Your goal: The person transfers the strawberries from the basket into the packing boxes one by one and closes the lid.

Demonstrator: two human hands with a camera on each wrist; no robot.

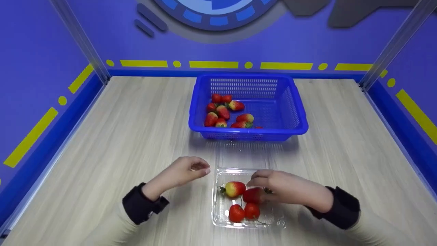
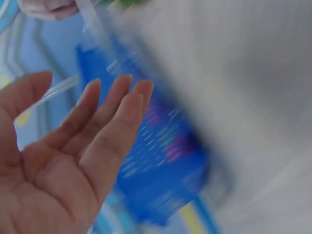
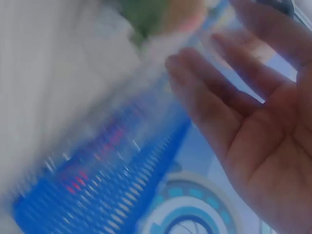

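A clear plastic clamshell box (image 1: 215,215) lies on the table with its see-through lid (image 1: 244,155) folded back toward the basket. Inside are a pale-tipped strawberry (image 1: 235,189), a redder strawberry (image 1: 253,195) and two small red fruits (image 1: 236,213). Over the box's right side is my right hand (image 1: 286,188), partly covering the redder strawberry; in the right wrist view its fingers (image 3: 204,105) are loosely extended with nothing between them. Left of the box, my left hand (image 1: 182,172) hovers with relaxed fingers (image 2: 109,139) and holds nothing. Both wrist views are blurred.
Behind the box stands a blue plastic basket (image 1: 300,116) with slotted walls, holding several strawberries (image 1: 222,112) mostly on its left. Blue printed panels (image 1: 218,51) enclose the wooden table (image 1: 143,130) at the back and sides.
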